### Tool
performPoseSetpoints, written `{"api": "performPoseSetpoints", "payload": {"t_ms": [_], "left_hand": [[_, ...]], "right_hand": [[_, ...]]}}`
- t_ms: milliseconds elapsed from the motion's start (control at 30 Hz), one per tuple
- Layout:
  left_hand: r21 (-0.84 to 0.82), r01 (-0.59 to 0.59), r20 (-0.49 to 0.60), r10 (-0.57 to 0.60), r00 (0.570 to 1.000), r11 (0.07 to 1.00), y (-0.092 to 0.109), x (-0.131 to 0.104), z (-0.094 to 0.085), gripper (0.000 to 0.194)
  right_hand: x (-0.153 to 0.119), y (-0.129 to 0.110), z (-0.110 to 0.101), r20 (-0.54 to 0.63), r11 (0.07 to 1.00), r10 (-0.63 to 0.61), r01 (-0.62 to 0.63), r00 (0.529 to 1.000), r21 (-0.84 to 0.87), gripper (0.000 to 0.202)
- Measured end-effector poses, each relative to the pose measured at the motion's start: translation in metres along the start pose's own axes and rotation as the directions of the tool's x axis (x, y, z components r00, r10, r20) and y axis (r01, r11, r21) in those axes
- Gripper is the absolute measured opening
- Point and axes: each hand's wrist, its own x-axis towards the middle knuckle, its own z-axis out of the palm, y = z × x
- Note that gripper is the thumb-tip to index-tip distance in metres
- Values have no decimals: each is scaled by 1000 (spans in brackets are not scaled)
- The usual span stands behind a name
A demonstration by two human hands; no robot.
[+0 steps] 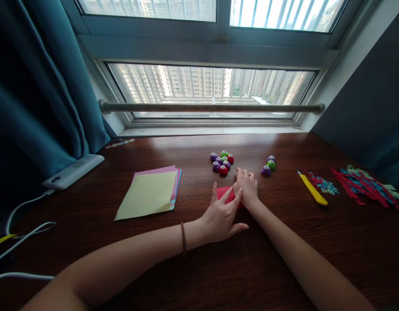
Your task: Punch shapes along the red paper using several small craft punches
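A small piece of red paper (pixel 224 193) lies on the dark wooden table, partly hidden by both hands. My left hand (pixel 221 214) rests over its near side with the fingers spread. At its right edge my right hand (pixel 246 185) presses down, fingers bent forward and close together. Beyond the hands sits a cluster of purple, green and red beads (pixel 223 163). A smaller group of purple and green beads (pixel 269 165) stands to the right of it.
Stacked coloured paper (pixel 150 194) lies to the left. A yellow cutter (pixel 312 188), small coloured bits (pixel 322 182) and paper strips (pixel 371 188) are at the right. A white power strip (pixel 74 172) with cables sits at far left, by the curtain (pixel 50 77).
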Motion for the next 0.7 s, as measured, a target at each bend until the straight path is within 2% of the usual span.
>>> {"api": "performPoseSetpoints", "payload": {"t_ms": [267, 433, 600, 700], "left_hand": [[-27, 29, 1, -29, 1000, 999, 2, -4, 4, 87], [-78, 45, 34, -42, 999, 996, 2, -4, 1, 85], [-131, 34, 84, -23, 996, 991, 2, -3, -4, 86], [-197, 40, 67, -27, 997, 980, 1, -4, -5, 83]], "right_hand": [[-1, -4, 0, 2, 996, 0, 0, 1000, 92, 31], [8, 1, 1, 32, 960, -17, 7, 999, 282, 26], [0, 31, -12, 53, 811, -204, 138, 978, 568, 19], [-15, 56, -23, 67, 641, -346, 184, 936, 745, 20]]}}
